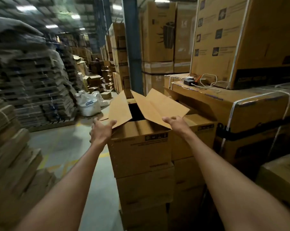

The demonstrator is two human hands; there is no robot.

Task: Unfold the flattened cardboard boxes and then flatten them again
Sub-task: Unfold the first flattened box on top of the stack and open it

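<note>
Box: an unfolded cardboard box stands upright on top of a stack of similar boxes, top flaps raised and its dark inside showing.
Left hand: fingers spread and loose, thumb touching the near corner of the left flap; it grips nothing.
Right hand: fingers loosely extended, lying against the near edge of the right flap; whether it pinches the edge cannot be told.
Right side: strapped cartons stand just beside the box, close against its right flaps; a small dark device with a white cable lies on their top.
Behind: a blue column and tall printed cartons.
Left side: stacks of flattened cardboard line the floor, with white sacks near them.
Far aisle: loose boxes, blurred.
</note>
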